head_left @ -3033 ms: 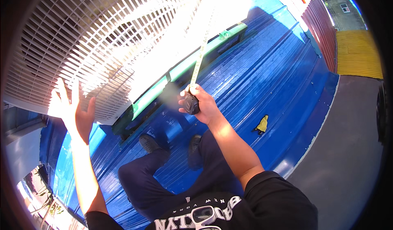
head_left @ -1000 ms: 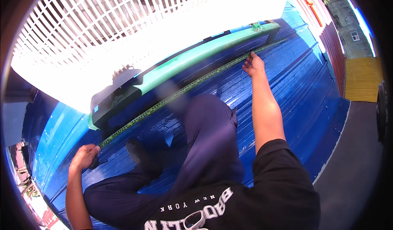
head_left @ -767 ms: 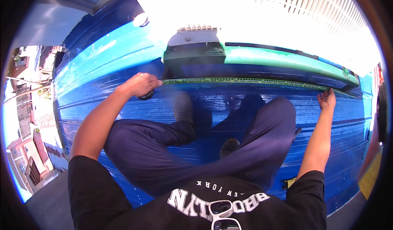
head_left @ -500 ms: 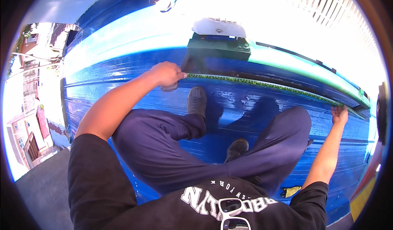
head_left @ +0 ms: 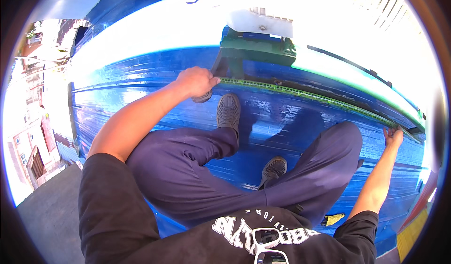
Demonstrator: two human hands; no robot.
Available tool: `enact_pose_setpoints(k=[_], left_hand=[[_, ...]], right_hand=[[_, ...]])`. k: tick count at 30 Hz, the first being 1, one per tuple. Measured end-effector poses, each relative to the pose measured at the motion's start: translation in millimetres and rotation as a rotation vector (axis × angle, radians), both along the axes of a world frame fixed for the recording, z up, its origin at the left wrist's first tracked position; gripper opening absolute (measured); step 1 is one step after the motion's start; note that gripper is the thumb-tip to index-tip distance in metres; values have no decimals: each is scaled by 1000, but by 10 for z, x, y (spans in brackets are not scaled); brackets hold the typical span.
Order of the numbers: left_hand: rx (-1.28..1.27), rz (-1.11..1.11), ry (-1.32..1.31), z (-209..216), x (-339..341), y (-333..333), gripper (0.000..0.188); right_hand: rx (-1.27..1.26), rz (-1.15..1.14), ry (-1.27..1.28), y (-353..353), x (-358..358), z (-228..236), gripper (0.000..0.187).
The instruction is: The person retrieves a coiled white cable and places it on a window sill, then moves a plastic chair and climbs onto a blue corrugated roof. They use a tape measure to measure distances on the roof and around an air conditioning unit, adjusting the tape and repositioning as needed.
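Note:
A yellow-green tape measure blade (head_left: 300, 93) stretches between my two hands, along the near side of a long green metal frame (head_left: 256, 52). My left hand (head_left: 198, 82) is closed at the blade's left end, thumb toward the blade. A greyish rounded thing, perhaps the tape's case, shows just under that hand, mostly hidden by it. Far to the right, my right hand (head_left: 393, 136) pinches the blade's other end by the frame's right end; its fingertips are small in view.
Ribbed blue metal sheeting (head_left: 122, 97) lies beneath me, glaring brightly at the back. A white plate (head_left: 260, 23) sits on the frame. Both my shoes (head_left: 229, 110) rest on the sheeting. A yellow scrap (head_left: 334, 219) lies near my right arm. Houses stand beyond the left edge.
The view has shifted slightly, with the frame and tape appearing a little further right and up. Both hands stay at the tape's ends; my right fingers look slightly more spread.

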State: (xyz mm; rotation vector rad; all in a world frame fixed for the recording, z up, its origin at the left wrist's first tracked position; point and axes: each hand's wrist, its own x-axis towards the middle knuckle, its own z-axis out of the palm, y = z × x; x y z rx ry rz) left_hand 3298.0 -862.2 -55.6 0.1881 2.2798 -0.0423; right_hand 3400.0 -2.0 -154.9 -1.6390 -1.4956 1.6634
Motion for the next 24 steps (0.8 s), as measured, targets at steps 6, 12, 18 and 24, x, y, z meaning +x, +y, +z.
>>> enact_pose_setpoints(k=[6, 12, 18, 24], left_hand=[[82, 58, 80, -34, 91, -36, 50], [107, 67, 141, -82, 125, -83, 49], [149, 68, 148, -117, 108, -65, 49], [167, 81, 162, -127, 113, -87, 48]], right_hand=[[-77, 36, 84, 218, 113, -93, 27], [-148, 126, 266, 168, 177, -108, 24], [-148, 53, 263, -101, 124, -19, 27], [-96, -8, 155, -476, 49, 152, 50]])
